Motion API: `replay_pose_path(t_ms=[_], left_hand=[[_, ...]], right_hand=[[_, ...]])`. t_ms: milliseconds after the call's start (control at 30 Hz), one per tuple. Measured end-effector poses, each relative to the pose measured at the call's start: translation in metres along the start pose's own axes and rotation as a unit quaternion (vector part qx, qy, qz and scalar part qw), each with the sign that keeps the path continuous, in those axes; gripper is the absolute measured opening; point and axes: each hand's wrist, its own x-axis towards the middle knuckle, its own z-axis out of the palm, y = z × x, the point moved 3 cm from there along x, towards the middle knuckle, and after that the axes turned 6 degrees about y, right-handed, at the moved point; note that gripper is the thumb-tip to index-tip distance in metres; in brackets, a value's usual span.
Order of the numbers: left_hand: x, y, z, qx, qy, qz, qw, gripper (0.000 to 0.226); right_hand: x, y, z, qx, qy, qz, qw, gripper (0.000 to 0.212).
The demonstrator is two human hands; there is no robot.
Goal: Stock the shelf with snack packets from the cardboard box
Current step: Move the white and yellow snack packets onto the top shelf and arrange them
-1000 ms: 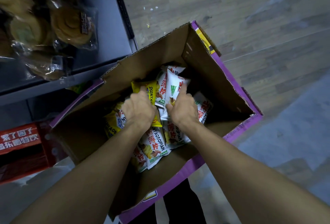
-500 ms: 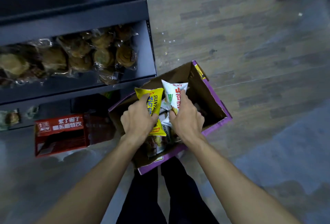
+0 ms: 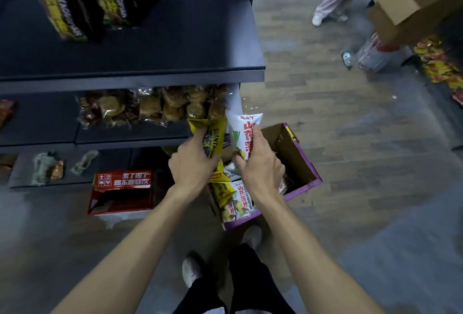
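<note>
Over the cardboard box (image 3: 293,155), toward its eleven o'clock, the left hand (image 3: 193,165) has its fingers (image 3: 198,136) clenched on a yellow packet (image 3: 215,135). The right hand (image 3: 260,163) grasps a white packet (image 3: 244,125), both just before the shelf (image 3: 125,140) edge.

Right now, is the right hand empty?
No: the right hand grips a white packet; the left hand grips a yellow packet.

Dim, motion-blurred, wide-angle edge distortion
</note>
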Motion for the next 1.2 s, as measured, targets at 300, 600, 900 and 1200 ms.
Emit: replay_pose_path(t_ms=[300, 600, 900, 1200], left_hand=[[-0.005, -0.050, -0.133, 0.004, 0.119, 0.046, 0.992, 0.066], [0.034, -0.046, -0.274, 0.007, 0.258, 0.079, 0.963, 0.067], [0.107, 0.010, -0.379, 0.055, 0.369, 0.144, 0.917, 0.068], [0.187, 0.031, -0.428, 0.038, 0.402, 0.137, 0.904, 0.065]], right_hand=[[-0.046, -0.121, -0.047, 0.048, 0.089, -0.060, 0.993, 0.081], [-0.033, -0.243, -0.118, 0.130, 0.199, -0.161, 0.958, 0.071], [0.046, -0.318, -0.207, 0.132, 0.304, -0.208, 0.920, 0.081], [0.130, -0.338, -0.246, 0.104, 0.348, -0.247, 0.899, 0.078]])
